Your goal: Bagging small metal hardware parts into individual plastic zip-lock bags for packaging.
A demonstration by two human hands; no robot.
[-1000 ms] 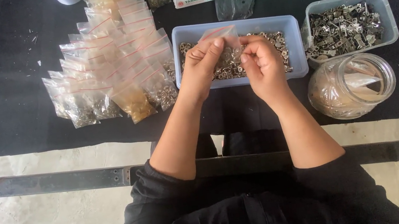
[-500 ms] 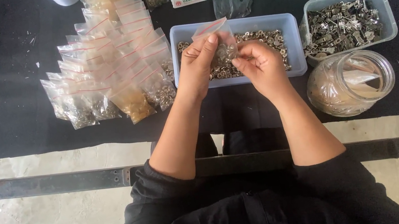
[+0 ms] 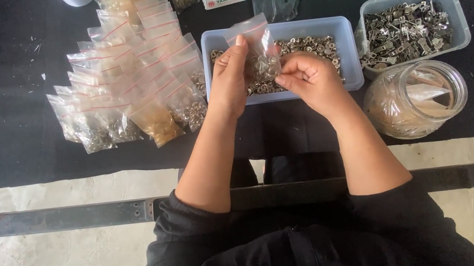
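Bagged-parts pile point(image 3: 131, 80) left of tub point(image 3: 349, 52), jar point(image 3: 417, 98) right

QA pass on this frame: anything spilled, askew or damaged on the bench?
Nothing stands out. Both hands, left hand and right hand, hold a small clear bag over the blue tray; filled bags lie in an overlapping pile; the jar lies on its side, nothing spilled.

Soft even daylight, sharp focus
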